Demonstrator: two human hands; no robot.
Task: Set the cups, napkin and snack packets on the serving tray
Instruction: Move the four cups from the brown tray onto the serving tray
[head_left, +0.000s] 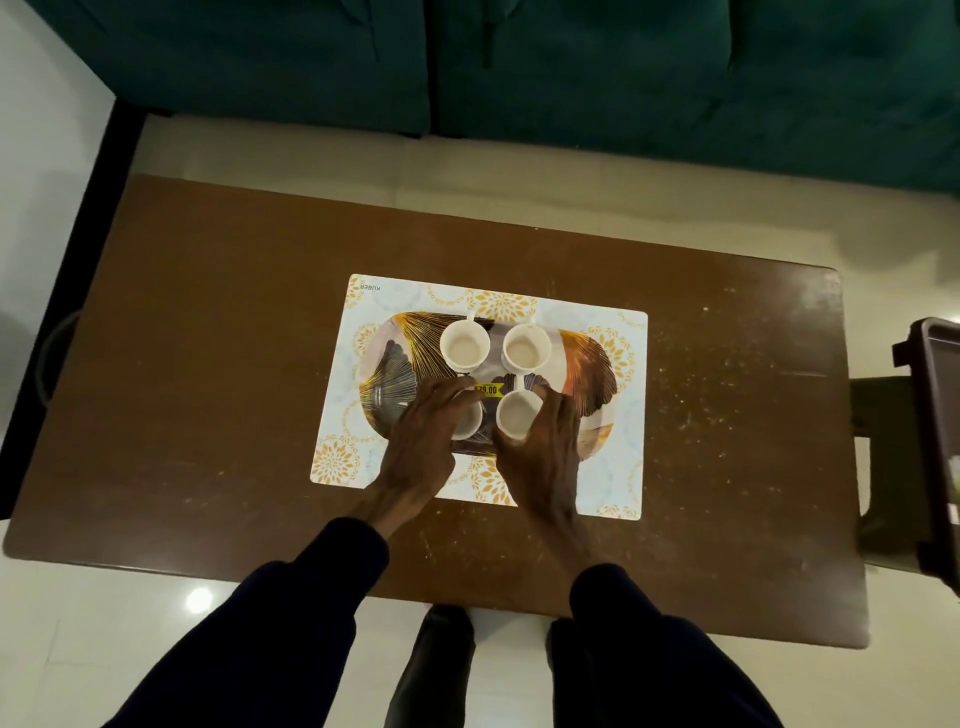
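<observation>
An oval serving tray (587, 364) with a gold leaf pattern lies on a white placemat (631, 467) in the middle of the table. Several white cups of milky tea stand on it: two at the back (464, 344) (525, 349) and two at the front. My left hand (426, 441) covers and grips the front left cup (470, 421). My right hand (545, 447) wraps around the front right cup (517, 413). A yellow price sticker (488, 389) shows between the cups. No napkin or snack packets are visible.
The brown wooden table (208, 364) has scratched, speckled wood around the placemat. A green sofa (519, 62) stands beyond the far edge. A dark stool or tray-like object (930, 441) sits off the right end. My legs and feet are at the near edge.
</observation>
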